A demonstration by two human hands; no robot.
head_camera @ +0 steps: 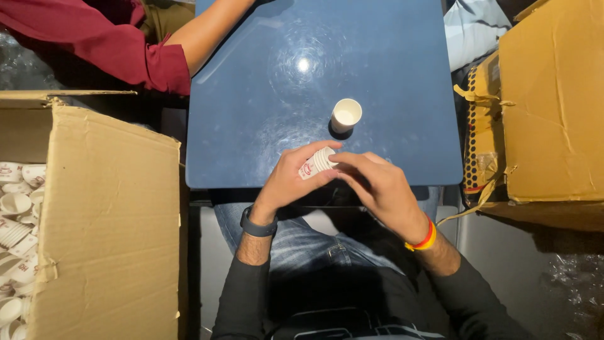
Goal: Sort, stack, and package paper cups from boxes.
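Note:
A short stack of white paper cups (pixel 318 162) lies sideways between my hands at the near edge of the blue table (pixel 251 113). My left hand (pixel 290 179) grips the stack from the left, fingers wrapped around its base. My right hand (pixel 377 186) meets it from the right, fingertips on the stack's open end. One single white paper cup (pixel 345 114) stands upright on the table just beyond my hands, mouth up.
An open cardboard box (pixel 107 208) at my left holds several white paper cups (pixel 16 220). More cardboard boxes (pixel 553 107) stand at the right. Another person's arm in a maroon sleeve (pixel 145 50) reaches over the table's far left corner.

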